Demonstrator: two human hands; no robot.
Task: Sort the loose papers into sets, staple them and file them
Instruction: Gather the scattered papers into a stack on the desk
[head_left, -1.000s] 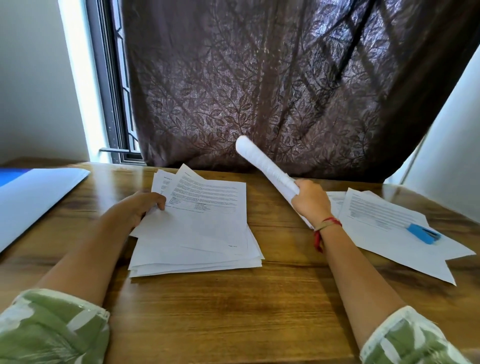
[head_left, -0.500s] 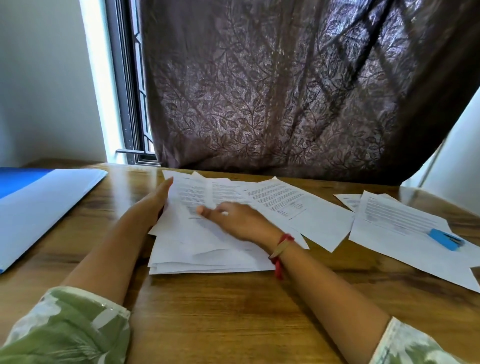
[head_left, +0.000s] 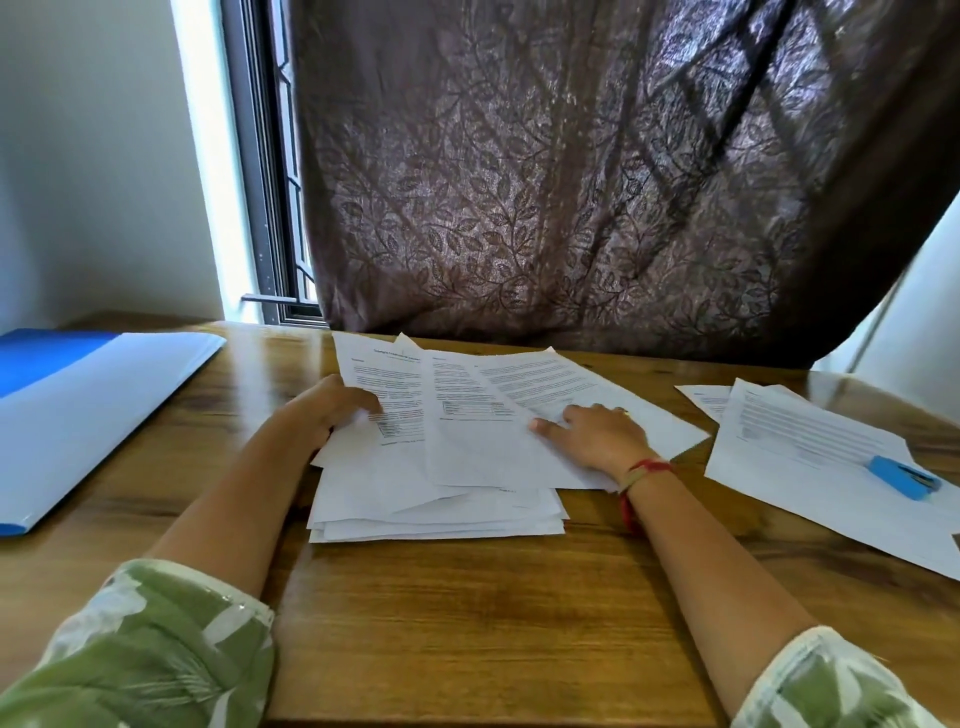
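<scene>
Fingers (head_left: 569, 415) of the right hand (head_left: 597, 434) lie straight, pressing flat on the paper pile (head_left: 436, 514); the left hand (head_left: 332, 410) grips its left edge with curled fingers.

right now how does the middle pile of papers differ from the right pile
The middle pile is thick and fanned out; the right pile is thin. The left hand holds the middle pile's edge, the right hand presses it; the right pile bears only a blue stapler. Both are white printed sheets.

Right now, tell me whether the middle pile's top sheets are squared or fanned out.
Fanned out: the top sheets splay at different angles between the left hand and right hand.
</scene>
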